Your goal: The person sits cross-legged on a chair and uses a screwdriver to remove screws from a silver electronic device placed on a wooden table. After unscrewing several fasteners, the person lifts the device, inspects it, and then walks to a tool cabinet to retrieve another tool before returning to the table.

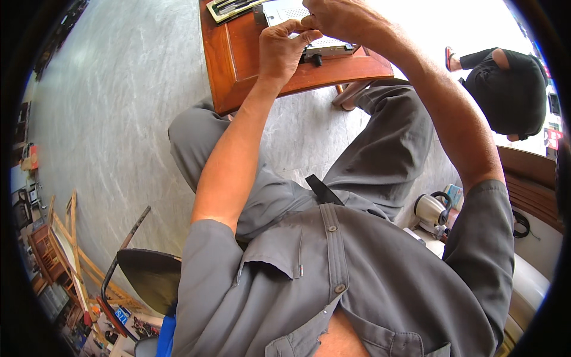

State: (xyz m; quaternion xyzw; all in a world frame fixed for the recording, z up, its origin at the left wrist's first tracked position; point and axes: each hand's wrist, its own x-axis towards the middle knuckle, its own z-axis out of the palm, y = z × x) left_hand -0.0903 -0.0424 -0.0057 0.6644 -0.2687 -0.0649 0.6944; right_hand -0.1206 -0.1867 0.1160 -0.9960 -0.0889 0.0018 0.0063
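Note:
At the top of the view both my hands meet over a silver metal box (333, 50), which has a perforated top and a black knob (317, 60) on its near side. My left hand (282, 50) is closed in a pinch, thumb against fingers, above the box's left part. My right hand (339, 19) reaches across from the right, its fingers closed and touching the left fingertips. Whatever lies between the fingers is too small to make out. The box rests on a reddish-brown wooden table (250, 68), partly hidden under my hands.
A case of slim tools (229, 8) lies at the table's far left. To the right a person in dark clothes (505, 89) is bent over. An electric kettle (429, 209) stands beside my right arm. Wooden frames (72, 238) and a dark chair (148, 279) are at lower left.

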